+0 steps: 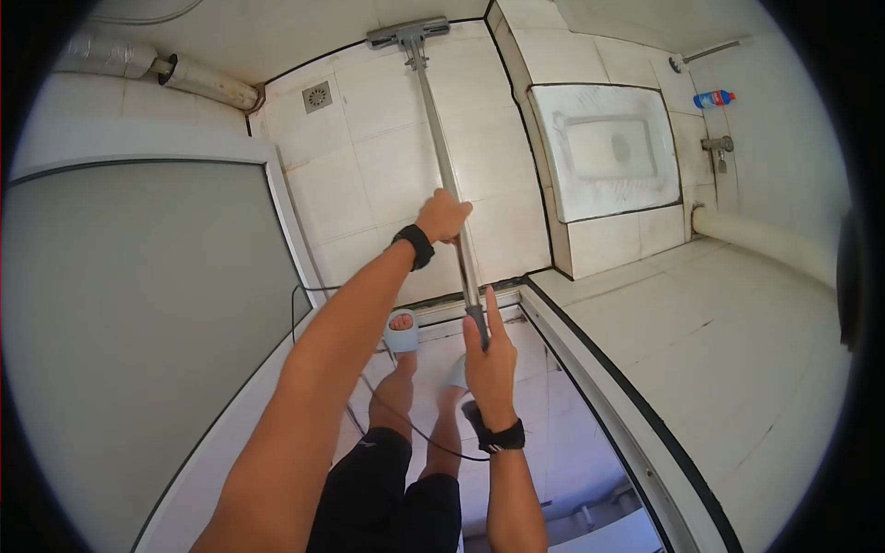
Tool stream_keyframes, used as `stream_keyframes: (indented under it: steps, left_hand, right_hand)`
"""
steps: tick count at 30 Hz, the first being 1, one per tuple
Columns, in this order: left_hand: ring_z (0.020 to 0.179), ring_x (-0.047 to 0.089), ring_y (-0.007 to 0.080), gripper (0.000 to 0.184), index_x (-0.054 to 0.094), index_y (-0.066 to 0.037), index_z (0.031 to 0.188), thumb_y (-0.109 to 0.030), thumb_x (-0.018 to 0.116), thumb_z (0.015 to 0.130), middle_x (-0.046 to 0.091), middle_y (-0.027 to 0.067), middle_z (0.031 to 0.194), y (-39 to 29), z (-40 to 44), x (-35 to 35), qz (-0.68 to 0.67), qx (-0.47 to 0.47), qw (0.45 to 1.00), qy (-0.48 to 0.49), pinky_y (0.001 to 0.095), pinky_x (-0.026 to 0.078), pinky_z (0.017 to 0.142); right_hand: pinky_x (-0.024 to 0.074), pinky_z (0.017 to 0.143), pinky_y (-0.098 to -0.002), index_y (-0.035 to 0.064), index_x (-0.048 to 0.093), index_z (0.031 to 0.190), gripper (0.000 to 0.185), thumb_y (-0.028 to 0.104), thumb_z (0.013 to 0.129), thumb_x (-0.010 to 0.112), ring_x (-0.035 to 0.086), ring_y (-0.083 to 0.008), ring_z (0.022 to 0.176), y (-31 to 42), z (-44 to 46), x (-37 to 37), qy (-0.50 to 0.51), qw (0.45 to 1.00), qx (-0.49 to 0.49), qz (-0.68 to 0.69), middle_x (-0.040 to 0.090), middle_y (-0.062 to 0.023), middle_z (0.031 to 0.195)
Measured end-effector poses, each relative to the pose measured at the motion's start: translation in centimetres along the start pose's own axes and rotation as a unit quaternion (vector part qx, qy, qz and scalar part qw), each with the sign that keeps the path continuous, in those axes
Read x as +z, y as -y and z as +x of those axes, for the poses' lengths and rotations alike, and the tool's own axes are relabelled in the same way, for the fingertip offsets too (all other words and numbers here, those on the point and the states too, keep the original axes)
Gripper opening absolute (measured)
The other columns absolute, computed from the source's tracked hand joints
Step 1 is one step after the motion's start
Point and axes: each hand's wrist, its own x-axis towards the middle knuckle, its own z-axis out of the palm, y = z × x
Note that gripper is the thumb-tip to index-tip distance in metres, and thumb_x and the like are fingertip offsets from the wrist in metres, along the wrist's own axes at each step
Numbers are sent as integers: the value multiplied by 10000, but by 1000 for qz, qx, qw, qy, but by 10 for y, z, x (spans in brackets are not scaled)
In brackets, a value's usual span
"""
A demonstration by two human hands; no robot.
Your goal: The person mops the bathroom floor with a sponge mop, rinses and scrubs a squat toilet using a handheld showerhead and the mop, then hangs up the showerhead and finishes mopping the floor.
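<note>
Bright, soft light; strong fisheye bending; black corners.

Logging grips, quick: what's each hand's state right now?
Left hand: closed, holding the metal pole.
Right hand: at the pole's grey grip; whether it is closed around it can't be told.

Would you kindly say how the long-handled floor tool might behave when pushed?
The pole looks straight and metallic, so it is probably stiff. Being slim, it may be light for its length. The wide head sits near the wall, so it could bump.
</note>
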Motion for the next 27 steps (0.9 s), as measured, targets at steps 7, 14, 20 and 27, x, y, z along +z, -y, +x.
stream_keyframes:
  steps: [7,14,20,27]
  left_hand:
    - [725,686,399,770,193,259,1215,-323,578,890,648,312,860,111,-8,57,496,342,796,67,467,575,675]
    - [855,649,462,684,252,231,1276,-282,516,909,625,320,930,96,-229,139,119,-65,980,146,530,494,830]
    - [753,676,417,415,476,150,1034,-212,577,859,660,241,843,201,-390,219,-263,-135,903,313,491,529,716]
    - [819,660,473,413,474,167,952,-221,564,844,631,349,855,135,-452,218,101,-16,965,243,510,548,738]
  right_hand:
    - [496,700,-405,-8,480,1354,434,191,973,534,642,-412,799,-28,-66,-9,42,999,29,-17,632,-267,875]
    - [501,729,-428,31,488,1362,439,217,969,541,635,-426,885,-84,-233,-61,40,993,99,-56,651,-265,972]
    - [461,873,-460,28,449,1391,473,255,985,539,600,-418,1022,-86,-402,-104,60,977,163,-121,621,-259,1154]
    - [513,708,-380,-30,478,1354,454,179,959,557,649,-262,747,-17,-428,-156,62,971,220,-76,674,-215,929]
